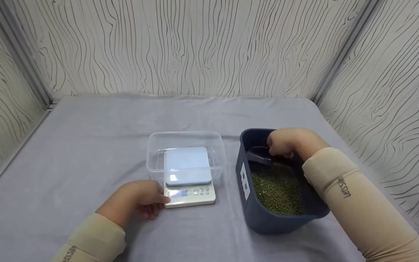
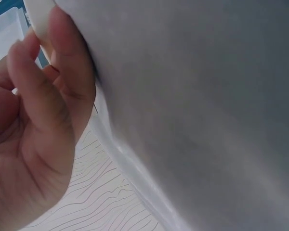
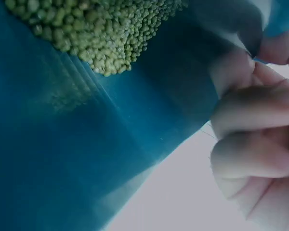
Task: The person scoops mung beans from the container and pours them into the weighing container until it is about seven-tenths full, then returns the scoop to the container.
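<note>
A white kitchen scale (image 1: 189, 196) lies on the cloth, its display lit. At its front left corner my left hand (image 1: 136, 198) grips the edge, thumb on top and fingers curled beside it; the left wrist view shows this hand (image 2: 43, 91) against the pale edge. A clear plastic container (image 1: 151, 153) overlaps the scale's platform. My right hand (image 1: 286, 142) is inside the dark blue bin (image 1: 275, 225), holding a dark see-through scoop (image 1: 258, 156) above green beans (image 1: 278, 189). In the right wrist view the fingers of that hand (image 3: 260, 125) curl near the beans (image 3: 101, 33).
A grey-lavender cloth (image 1: 96, 131) covers the table. Behind it stands a panel with wavy lines (image 1: 195, 47), and similar panels rise at the left and right. The bin stands to the right of the scale, a gap between them.
</note>
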Available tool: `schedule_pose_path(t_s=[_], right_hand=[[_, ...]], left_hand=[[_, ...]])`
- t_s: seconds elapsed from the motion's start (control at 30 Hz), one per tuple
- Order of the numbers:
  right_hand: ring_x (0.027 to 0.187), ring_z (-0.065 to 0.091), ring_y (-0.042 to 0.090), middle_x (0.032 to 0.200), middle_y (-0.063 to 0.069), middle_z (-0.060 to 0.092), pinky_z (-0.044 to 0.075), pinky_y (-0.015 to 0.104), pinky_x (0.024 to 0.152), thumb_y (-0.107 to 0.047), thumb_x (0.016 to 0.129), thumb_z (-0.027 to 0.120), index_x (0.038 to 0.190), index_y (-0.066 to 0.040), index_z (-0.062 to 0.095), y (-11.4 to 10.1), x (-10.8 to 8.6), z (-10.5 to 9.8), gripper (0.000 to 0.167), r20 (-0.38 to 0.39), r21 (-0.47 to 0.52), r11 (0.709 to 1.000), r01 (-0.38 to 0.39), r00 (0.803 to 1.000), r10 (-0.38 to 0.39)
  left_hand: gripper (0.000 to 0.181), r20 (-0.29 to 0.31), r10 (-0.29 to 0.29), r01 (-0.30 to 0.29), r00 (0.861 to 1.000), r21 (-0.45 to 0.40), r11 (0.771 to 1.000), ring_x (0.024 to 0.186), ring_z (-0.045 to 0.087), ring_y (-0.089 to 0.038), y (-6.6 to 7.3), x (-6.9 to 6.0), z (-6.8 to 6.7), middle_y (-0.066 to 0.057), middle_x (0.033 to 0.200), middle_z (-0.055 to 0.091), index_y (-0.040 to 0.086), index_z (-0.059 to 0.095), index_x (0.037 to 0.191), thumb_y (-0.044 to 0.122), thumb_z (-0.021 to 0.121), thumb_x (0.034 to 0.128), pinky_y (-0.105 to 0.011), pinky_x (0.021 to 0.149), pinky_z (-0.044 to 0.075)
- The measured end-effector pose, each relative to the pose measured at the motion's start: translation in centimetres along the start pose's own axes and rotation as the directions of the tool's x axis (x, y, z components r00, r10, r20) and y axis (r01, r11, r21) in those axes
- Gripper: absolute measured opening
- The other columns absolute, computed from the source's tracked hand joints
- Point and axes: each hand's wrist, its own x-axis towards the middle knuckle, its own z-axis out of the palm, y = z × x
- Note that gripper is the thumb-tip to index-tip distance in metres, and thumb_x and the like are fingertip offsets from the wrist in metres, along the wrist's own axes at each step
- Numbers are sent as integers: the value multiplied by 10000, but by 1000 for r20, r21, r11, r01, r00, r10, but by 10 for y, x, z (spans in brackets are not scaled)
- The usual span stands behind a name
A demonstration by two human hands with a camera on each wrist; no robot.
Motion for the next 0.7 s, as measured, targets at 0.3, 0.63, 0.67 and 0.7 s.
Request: schedule_pose_path(t_s=[0.3,0.63,0.67,0.7], right_hand=[[567,448,218,630,33,491,409,381,548,-82,843,485,653,-122,490,-2,3,-3,194,-258,-309,950,-39,965,-44],[636,570,270,717,101,614,482,468,604,-205,749,666,670,-44,602,-15,-2,-7,190,-263,-329,931,-158,962,71],[628,562,267,707,99,608,482,466,601,-174,750,655,660,-47,597,-16,-3,-8,167,-267,-341,926,-162,961,69],[622,555,266,696,97,600,479,469,600,-143,754,636,648,-53,588,-17,-3,-8,147,-278,-364,917,-164,959,62]], left_hand=[[264,-3,0,0,1000,17,1000,484,537,-129,2,2,1,-57,613,599,30,608,749,249,585,894,-212,432,432],[264,3,-2,2,1000,30,1000,485,540,-129,0,0,-1,-56,609,604,32,612,749,253,587,891,-226,446,443],[262,4,-3,3,1000,24,1000,486,540,-130,0,0,-1,-56,608,603,32,612,750,251,588,891,-226,446,443],[259,6,-5,5,1000,21,1000,486,540,-131,0,0,-1,-56,607,602,32,612,752,250,587,891,-226,446,442]])
